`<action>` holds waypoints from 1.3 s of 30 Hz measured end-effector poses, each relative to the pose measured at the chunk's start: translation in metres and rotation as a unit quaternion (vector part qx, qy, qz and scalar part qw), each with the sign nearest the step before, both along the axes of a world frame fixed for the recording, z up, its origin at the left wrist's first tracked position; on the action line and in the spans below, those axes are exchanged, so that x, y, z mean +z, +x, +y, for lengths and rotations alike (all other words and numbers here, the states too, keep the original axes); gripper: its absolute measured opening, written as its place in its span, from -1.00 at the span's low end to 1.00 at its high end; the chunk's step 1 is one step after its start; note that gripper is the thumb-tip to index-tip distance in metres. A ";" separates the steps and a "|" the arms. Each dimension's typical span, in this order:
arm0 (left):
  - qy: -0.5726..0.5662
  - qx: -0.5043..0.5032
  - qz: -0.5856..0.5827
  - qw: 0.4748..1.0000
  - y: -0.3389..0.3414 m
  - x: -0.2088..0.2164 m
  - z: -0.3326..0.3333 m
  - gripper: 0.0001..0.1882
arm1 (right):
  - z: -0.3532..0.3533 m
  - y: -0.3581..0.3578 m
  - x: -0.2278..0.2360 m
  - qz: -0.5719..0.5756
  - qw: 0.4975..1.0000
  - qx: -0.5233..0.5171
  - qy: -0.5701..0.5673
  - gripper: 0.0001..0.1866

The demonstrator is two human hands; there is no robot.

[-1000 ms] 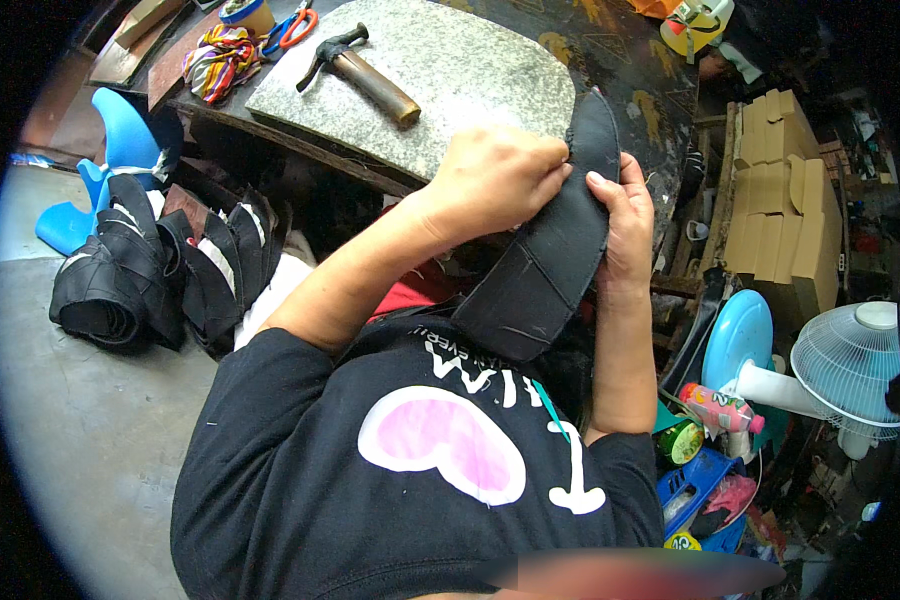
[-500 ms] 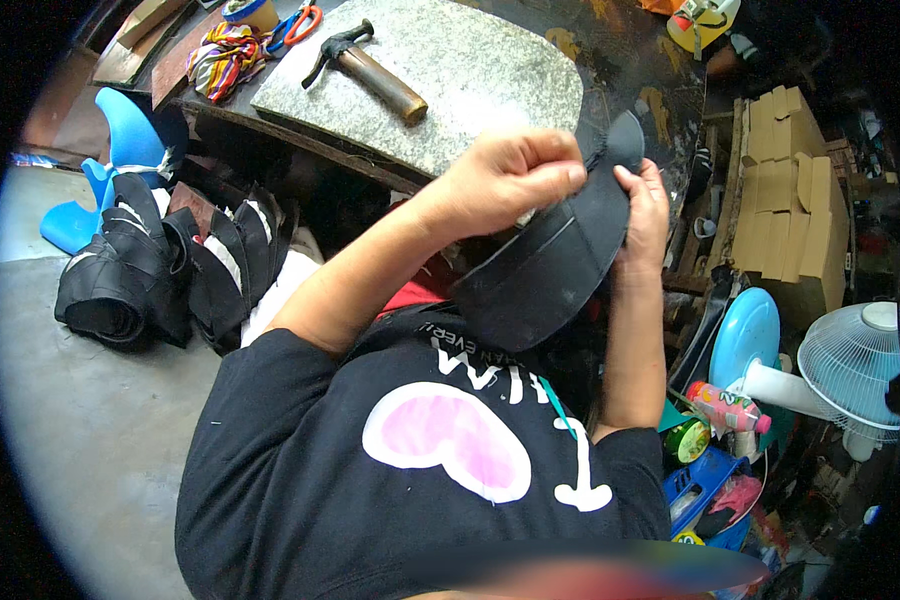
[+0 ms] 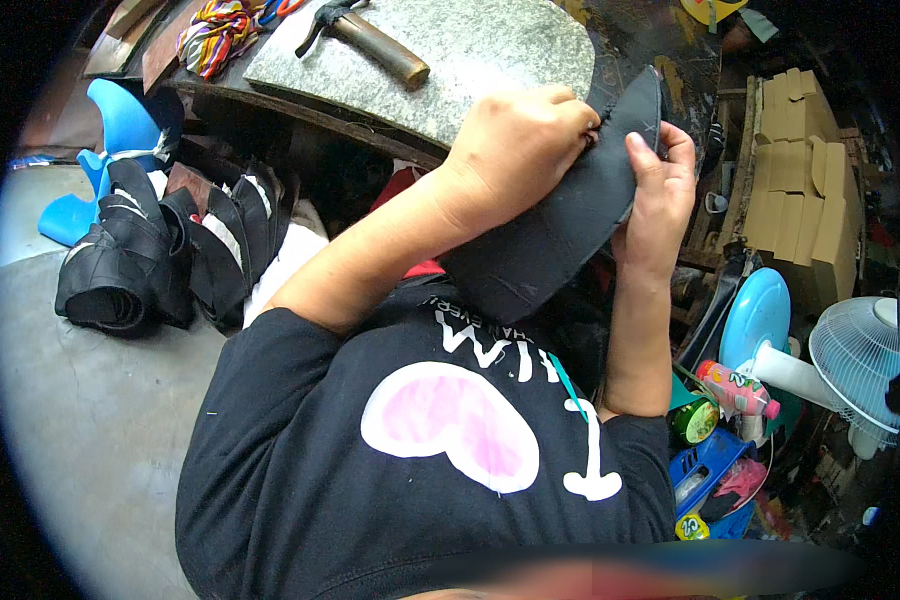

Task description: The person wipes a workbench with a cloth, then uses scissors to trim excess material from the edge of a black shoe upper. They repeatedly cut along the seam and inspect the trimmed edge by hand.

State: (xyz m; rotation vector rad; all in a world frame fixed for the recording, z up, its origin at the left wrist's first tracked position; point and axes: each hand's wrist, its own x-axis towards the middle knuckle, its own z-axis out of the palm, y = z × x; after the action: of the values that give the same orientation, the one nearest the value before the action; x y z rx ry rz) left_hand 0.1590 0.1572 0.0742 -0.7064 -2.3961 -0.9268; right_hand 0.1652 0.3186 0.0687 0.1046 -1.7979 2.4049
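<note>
In front of my chest I hold a curved black piece of leather-like sheet (image 3: pixel 555 225), tilted with its pointed end up and to the right. My right hand (image 3: pixel 658 190) grips its right edge, thumb on the near face and fingers behind. My left hand (image 3: pixel 520 140) is closed, its fingertips pinched at the upper left edge of the sheet. Any small thing between those fingertips is too hidden to make out. Beyond my hands, a claw hammer (image 3: pixel 385 52) with a wooden handle lies on a pale speckled stone slab (image 3: pixel 490 65).
A striped cloth (image 3: pixel 218 38) lies left of the slab. Rolled and stacked black sheets (image 3: pixel 120 285) sit at my left beside a blue plastic object (image 3: pixel 130 130). Cardboard boxes (image 3: pixel 805 215), a fan (image 3: pixel 855 355) and a pink bottle (image 3: pixel 738 388) stand on the right.
My left hand has come down against the edge of the black sheet. The sheet has turned, showing a flatter face, and my right thumb has shifted onto it. The view has moved slightly.
</note>
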 end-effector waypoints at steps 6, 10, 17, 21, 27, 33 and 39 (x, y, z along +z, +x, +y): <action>-0.110 0.098 0.062 0.987 0.005 0.002 0.007 -0.93 | -0.008 0.011 -0.001 0.040 0.995 0.003 0.095 -0.70; 0.121 -0.019 -0.145 0.982 -0.004 -0.009 -0.002 -0.90 | 0.003 0.003 -0.009 -0.030 0.998 0.042 -0.034 -0.71; 0.487 -0.169 -0.338 0.787 0.006 -0.001 -0.026 -0.79 | 0.012 -0.002 -0.015 -0.059 0.994 0.044 -0.077 -0.70; 0.127 -0.031 -0.106 0.986 0.004 -0.004 -0.014 -0.83 | 0.008 0.002 -0.012 -0.052 0.994 0.059 -0.077 -0.71; 0.378 -0.143 -0.375 0.834 -0.003 -0.026 -0.015 -0.77 | 0.012 0.015 -0.014 -0.024 0.996 0.048 -0.070 -0.69; 0.415 -0.111 -0.380 0.819 -0.008 -0.019 -0.035 -0.66 | 0.024 0.015 -0.017 -0.066 0.993 0.034 -0.097 -0.68; 0.153 -0.086 -0.165 0.971 0.018 -0.013 -0.004 -0.84 | 0.017 0.022 -0.017 -0.057 0.992 0.053 -0.095 -0.59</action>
State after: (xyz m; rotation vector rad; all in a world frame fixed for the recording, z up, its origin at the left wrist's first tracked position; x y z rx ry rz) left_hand 0.1766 0.1535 0.0607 -0.6916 -2.4096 -1.5538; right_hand 0.1868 0.3361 0.0521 0.0445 -1.6340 2.6958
